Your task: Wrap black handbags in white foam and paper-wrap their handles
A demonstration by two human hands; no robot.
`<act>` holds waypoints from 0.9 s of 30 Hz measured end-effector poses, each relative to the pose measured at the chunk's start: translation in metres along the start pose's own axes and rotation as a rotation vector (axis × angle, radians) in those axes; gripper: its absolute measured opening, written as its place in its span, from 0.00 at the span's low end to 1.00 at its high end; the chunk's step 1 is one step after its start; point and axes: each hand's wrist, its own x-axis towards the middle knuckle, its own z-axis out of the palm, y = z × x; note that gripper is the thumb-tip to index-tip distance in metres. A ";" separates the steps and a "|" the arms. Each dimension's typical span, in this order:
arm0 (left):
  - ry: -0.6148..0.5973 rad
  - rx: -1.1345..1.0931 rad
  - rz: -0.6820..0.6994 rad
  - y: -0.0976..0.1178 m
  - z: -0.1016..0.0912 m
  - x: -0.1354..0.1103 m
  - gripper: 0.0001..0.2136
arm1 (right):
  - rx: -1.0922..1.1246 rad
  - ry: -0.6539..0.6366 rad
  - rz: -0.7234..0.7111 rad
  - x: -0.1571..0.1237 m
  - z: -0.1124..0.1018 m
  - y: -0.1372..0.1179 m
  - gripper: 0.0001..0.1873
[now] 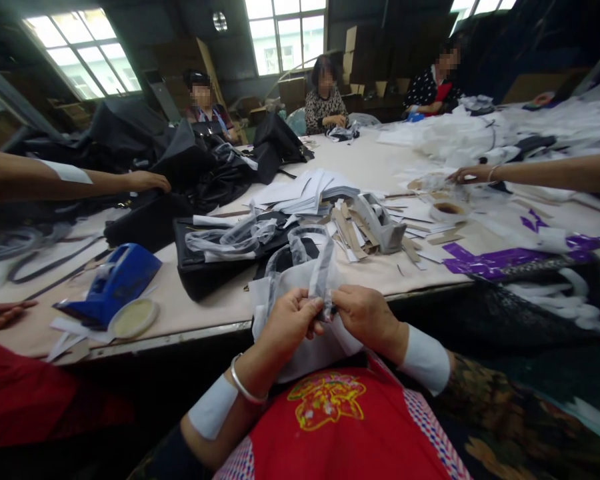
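At the table's front edge, my left hand (294, 315) is closed on a bag handle (321, 267) wrapped in translucent white film. Beside it, the fingers of my right hand (364, 316) pinch the same wrapped handle near its lower end. My fingers partly hide the spot where they meet. Below the handle hangs a white sheet (300, 360) against a dark bag whose body is mostly covered. Just past my left hand, a black handbag (200, 273) lies on the table with its handles wrapped in the same film.
A blue tape dispenser (125, 280) and tape roll (134, 317) stand left. Ahead are stacked white sheets (307, 190), cardboard strips (349, 230) and a grey tape dispenser (380, 223). Black bags (155, 147) pile up left. Co-workers' arms reach in from both sides; several people sit opposite.
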 end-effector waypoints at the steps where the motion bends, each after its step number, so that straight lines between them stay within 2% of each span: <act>1: -0.015 -0.017 -0.033 0.001 -0.001 -0.001 0.17 | -0.020 0.034 -0.021 0.000 0.000 0.000 0.12; 6: -0.134 -0.134 -0.172 -0.004 -0.003 0.001 0.20 | -0.073 0.203 -0.218 0.004 0.004 0.002 0.11; 8: -0.159 -0.162 -0.215 -0.009 -0.004 0.002 0.21 | -0.018 0.227 -0.287 0.006 0.006 0.006 0.12; 10: -0.133 -0.154 -0.199 -0.013 -0.004 0.003 0.20 | 0.115 0.214 -0.298 0.007 0.007 0.011 0.14; 12: -0.053 -0.085 -0.083 -0.014 -0.005 0.004 0.17 | 0.285 0.223 -0.215 0.006 0.006 0.015 0.13; 15: 0.161 0.150 0.205 -0.014 -0.004 0.005 0.13 | 0.537 0.262 0.057 0.002 0.001 0.014 0.16; 16: 0.234 0.228 0.291 -0.015 -0.002 0.004 0.12 | 0.641 0.221 0.143 0.001 -0.001 0.012 0.17; 18: 0.310 0.336 0.418 -0.017 0.003 0.003 0.13 | 0.873 0.055 0.266 0.000 -0.003 0.005 0.16; 20: 0.312 0.389 0.505 -0.022 0.010 0.001 0.13 | 1.063 -0.046 0.373 0.001 -0.001 -0.002 0.18; 23: 0.289 0.447 0.579 -0.028 0.015 -0.002 0.13 | 1.195 -0.003 0.480 0.004 0.003 -0.006 0.22; 25: 0.241 0.458 0.545 -0.027 0.012 -0.003 0.12 | 1.190 0.012 0.432 0.005 0.005 -0.004 0.21; 27: 0.121 0.387 0.440 -0.023 0.004 -0.003 0.12 | 1.077 0.014 0.322 0.004 0.005 0.001 0.19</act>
